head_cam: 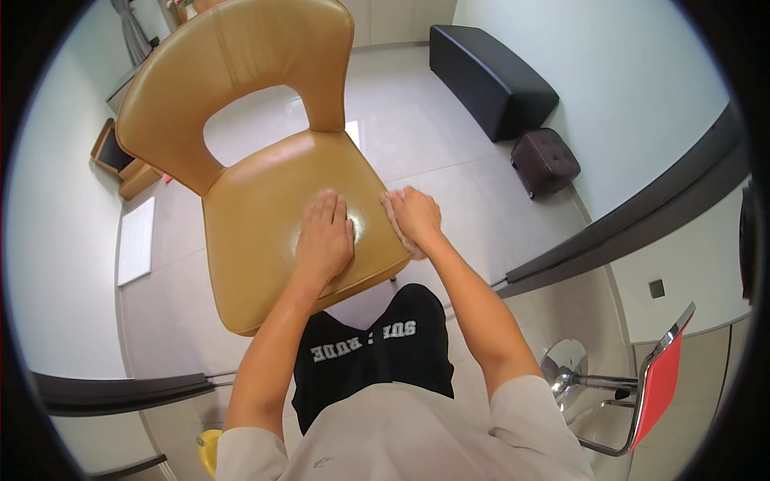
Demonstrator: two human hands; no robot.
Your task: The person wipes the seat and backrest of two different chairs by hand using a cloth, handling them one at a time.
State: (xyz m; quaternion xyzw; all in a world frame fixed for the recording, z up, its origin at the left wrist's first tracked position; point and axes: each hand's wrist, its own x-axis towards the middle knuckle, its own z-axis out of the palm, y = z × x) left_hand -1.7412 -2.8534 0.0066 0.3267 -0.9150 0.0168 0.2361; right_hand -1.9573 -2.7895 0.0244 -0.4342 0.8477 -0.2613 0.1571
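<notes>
A tan leather-look chair (pixel 264 234) with a wide curved backrest stands right in front of me, its seat towards my body. My left hand (pixel 326 234) lies palm down on the seat, fingers nearly together and pointing to the backrest, with nothing seen in it. At the seat's right edge, my right hand (pixel 415 213) presses a light, pinkish cloth (pixel 397 223) against the side. Most of that cloth is hidden under the fingers and palm.
A black bench (pixel 493 78) and a dark brown tufted stool (pixel 546 161) stand by the right wall. Behind my right arm is a red bar stool (pixel 659 385) with a chrome base. Dark door frames (pixel 625 234) flank me. Something yellow (pixel 208 450) shows at lower left.
</notes>
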